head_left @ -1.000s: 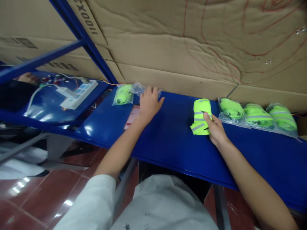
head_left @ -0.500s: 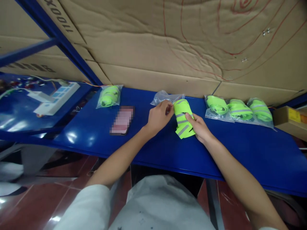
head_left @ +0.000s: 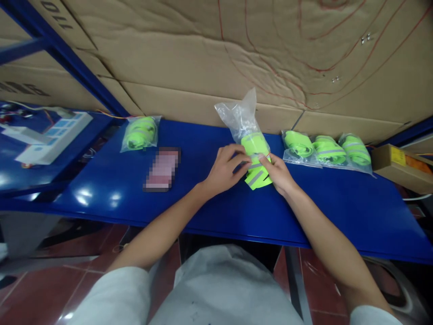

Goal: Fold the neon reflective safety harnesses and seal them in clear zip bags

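Observation:
A rolled neon-yellow strap with grey reflective stripes (head_left: 256,177) is in front of me, above the blue table. The clear plastic bag (head_left: 241,115) stands up from its far end and covers the upper part of the roll. My right hand (head_left: 279,174) grips the roll from the right, thumb on top near the bag's mouth. On the left side, my left hand (head_left: 226,169) has its thumb and fingertips curled together at the bag's edge; the exact pinch is partly hidden.
Bagged yellow rolls lie on the blue table (head_left: 189,212): one (head_left: 140,133) at left, three (head_left: 328,151) at right. Nearby are a blurred-out phone (head_left: 161,169), a white power strip (head_left: 57,137) and a small carton (head_left: 402,167). Cardboard (head_left: 189,63) backs the table.
The plastic bag, earlier lying flat behind the roll, now stands upright with the roll's far end inside it. My left hand has shifted slightly nearer me along the roll's left side.

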### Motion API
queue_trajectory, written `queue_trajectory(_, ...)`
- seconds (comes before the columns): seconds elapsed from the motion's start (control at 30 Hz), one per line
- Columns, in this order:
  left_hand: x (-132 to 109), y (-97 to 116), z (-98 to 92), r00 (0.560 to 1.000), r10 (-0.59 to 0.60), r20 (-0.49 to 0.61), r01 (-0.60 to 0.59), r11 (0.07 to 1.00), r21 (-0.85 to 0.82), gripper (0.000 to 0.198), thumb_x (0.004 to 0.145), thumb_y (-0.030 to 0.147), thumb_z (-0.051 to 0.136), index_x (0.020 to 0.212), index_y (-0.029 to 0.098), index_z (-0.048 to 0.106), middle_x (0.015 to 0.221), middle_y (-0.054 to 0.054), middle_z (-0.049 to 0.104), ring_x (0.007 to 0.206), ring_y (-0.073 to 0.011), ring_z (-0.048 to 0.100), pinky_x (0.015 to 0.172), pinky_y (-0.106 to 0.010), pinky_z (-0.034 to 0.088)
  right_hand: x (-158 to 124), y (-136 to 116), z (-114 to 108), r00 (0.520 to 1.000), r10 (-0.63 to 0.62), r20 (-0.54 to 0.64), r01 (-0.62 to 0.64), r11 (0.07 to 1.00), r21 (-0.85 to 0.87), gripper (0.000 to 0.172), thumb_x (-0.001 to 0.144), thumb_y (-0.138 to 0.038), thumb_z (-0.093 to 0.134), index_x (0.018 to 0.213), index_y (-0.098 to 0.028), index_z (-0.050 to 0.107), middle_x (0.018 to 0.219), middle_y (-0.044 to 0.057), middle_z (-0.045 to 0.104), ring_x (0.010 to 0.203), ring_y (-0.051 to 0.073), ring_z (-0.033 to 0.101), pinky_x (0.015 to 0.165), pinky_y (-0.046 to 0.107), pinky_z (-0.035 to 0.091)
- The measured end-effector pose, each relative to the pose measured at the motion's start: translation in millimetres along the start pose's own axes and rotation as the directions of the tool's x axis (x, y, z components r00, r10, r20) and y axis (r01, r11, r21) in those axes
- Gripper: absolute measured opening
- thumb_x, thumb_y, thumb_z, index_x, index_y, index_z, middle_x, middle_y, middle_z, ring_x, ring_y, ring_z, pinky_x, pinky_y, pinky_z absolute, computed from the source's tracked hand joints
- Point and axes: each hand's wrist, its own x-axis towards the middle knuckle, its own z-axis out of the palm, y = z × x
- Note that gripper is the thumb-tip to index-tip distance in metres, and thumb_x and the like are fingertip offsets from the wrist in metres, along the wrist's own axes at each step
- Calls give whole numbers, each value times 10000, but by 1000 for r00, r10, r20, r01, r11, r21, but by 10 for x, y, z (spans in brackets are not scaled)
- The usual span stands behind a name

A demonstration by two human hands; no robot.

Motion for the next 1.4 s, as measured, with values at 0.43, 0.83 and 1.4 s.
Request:
queue_trajectory(0.43,25,14,215,764,-503,405,515,97,-852,639,730,580,859,1202,203,651,1259,-129,701,1206,-302,650,982,-396,537,-78,42,124,998,-62,31,64,995,-81,557,683,-635,844,1027,-206,754,946,42,781,831,237,724,714,336,573)
queue_trajectory(0.83,-77,-43,230,745,-439,501,608,140,-781,530,738,365,902,1184,157,706,1250,-151,723,1100,-268,708,973,-391,553,-70,-68,-79,915,169,366,-192,981,28,521,707,-518,870,1096,-202,729,1045,72,780,954,251,740,868,398,598)
queue_trajectory(1.4,-12,-46,172,751,-465,469,531,3,-847,462,716,338,910,1109,174,728,1149,-102,756,1113,-275,710,983,-413,557,-51,78,146,956,-60,-286,93,990,104,616,542,-383,951,958,-268,512,901,-44,644,870,169,673,880,352,587)
